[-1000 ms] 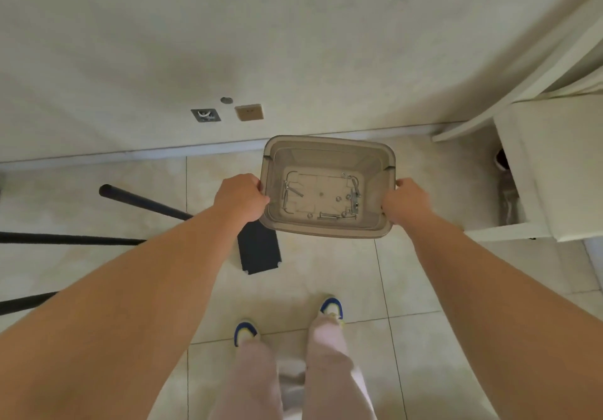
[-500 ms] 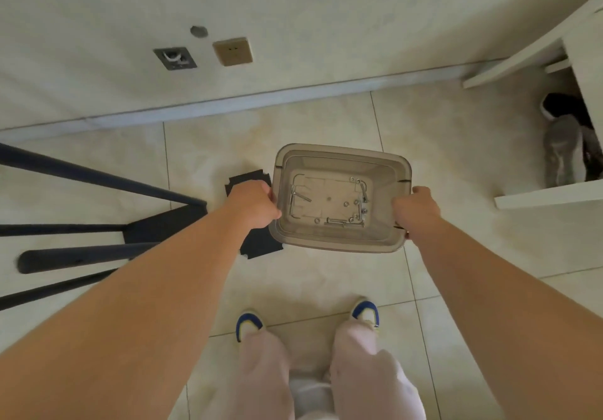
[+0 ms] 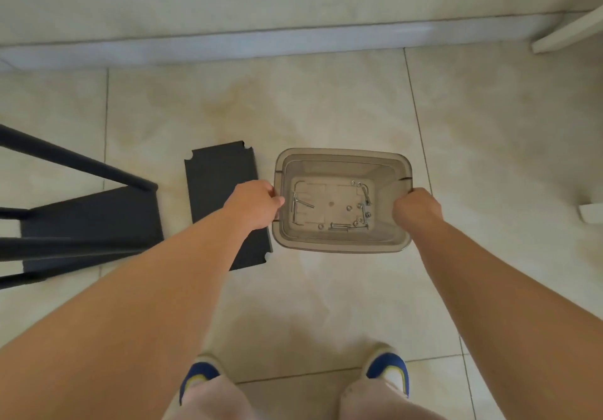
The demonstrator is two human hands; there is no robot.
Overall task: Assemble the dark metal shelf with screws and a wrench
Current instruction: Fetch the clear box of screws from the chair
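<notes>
Beige tiled floor [image 3: 326, 109], with a pale baseboard [image 3: 261, 41] along the far wall. At centre, a translucent grey plastic bin [image 3: 385, 171], gripped at both short sides: left hand [image 3: 253, 204] curled round the left rim, right hand [image 3: 416, 209] curled round the right rim. Whether resting on the tiles or held just above them, cannot tell. On the bin's bottom, loose silver screws [image 3: 357, 205] scattered towards the right and near edges, and an L-shaped hex wrench [image 3: 301, 204] near the left. Just left of the bin, flat on the floor, a dark metal shelf panel [image 3: 218, 178] with notched corners, partly under the left forearm. Further left, a second dark panel [image 3: 98, 217] joined to dark tubular legs [image 3: 75, 161] running off the left edge. At the near edge, two blue-toed shoes [image 3: 388, 367].
</notes>
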